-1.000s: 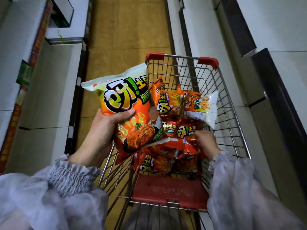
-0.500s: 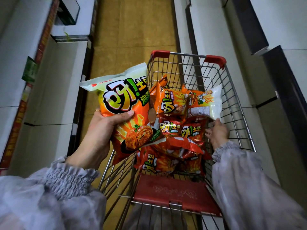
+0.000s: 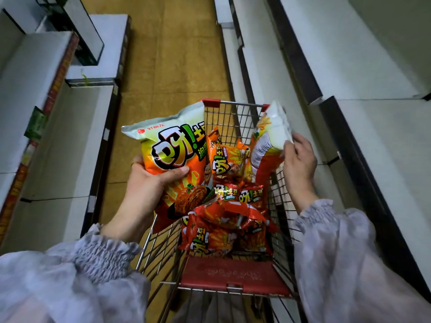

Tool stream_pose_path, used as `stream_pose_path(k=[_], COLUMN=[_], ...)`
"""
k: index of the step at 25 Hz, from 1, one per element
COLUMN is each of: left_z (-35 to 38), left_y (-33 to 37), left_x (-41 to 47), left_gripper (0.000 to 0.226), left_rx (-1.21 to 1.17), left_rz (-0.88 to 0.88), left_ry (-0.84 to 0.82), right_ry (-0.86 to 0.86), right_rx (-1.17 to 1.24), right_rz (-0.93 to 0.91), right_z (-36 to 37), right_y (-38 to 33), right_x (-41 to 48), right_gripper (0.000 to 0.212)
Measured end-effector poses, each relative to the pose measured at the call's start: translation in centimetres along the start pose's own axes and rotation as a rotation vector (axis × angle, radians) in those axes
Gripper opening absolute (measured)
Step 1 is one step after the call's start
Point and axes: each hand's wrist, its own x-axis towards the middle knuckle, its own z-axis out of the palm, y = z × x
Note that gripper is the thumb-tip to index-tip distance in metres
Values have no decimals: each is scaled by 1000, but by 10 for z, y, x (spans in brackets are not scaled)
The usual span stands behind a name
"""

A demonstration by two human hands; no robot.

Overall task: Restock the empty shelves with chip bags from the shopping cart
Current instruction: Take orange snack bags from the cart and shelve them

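Hands w/ bags; more in cart

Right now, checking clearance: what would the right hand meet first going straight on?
Beyond the chip bag its fingers pinch, the right hand probably meets the cart's far rim; depth is unclear.

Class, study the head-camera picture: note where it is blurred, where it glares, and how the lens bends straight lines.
Head view: the right hand and its white bag are motion-blurred; the large bag in the left hand is sharp, with glare on its logo; shelf edges splay outward.
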Motion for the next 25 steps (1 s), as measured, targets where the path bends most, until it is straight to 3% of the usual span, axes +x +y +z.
stream_pose_path(k=[7, 10, 14, 16, 19, 20, 23, 25], left_z=[15, 18, 14, 13, 10, 8, 5, 6], left_y=[36, 44, 50, 55, 63, 65, 73, 78], left_x=[-19, -28, -39, -46, -56, -59, -68, -75], left_gripper=[72, 72, 80, 63, 57, 60, 64, 65], left_rx=[82, 38, -152, -258, -395, -426, -428, -401], left_rz=[161, 173, 92, 85, 39, 18, -5, 13], left_ry=[49, 36, -68, -140, -234, -256, -318, -365], right_ry=[56, -63, -49, -121, -263, -268, -260, -200], right_rx=[44, 83, -199, -313, -287, -240, -94, -122], right_rz=[-386, -485, -768, -855, -854, -797, -562, -526], right_z=[-44, -51, -43, -45, -55, -60, -75, -88], right_y=[-125, -163, -192, -204, -217, -220, -231, -236], right_x=[-40, -71, -111, -121, -125, -123, -114, -111], right_gripper=[32, 36, 42, 42, 30, 22, 23, 21])
